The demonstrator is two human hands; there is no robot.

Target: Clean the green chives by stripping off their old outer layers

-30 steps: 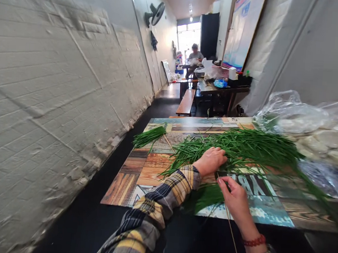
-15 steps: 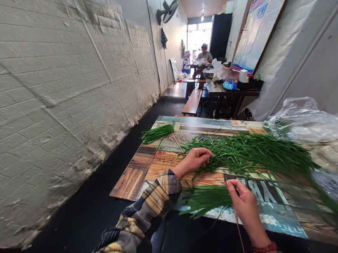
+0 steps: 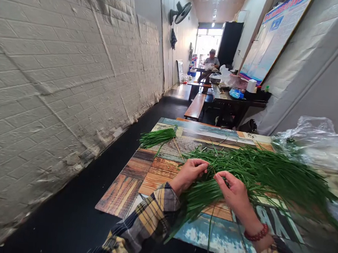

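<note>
- My left hand (image 3: 190, 174) has its fingers curled to the thumb; I cannot tell whether it grips anything.
- My right hand (image 3: 233, 189) pinches a thin straw (image 3: 245, 242).
- The bunch of greens (image 3: 204, 196) lies beneath my hands on the table (image 3: 123, 189), before a larger pile (image 3: 267, 167).

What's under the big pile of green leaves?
Under the pile of leaves is the tabletop; its patterned patches show around the edges. Anything right beneath the middle is covered, so I can't tell.
</note>
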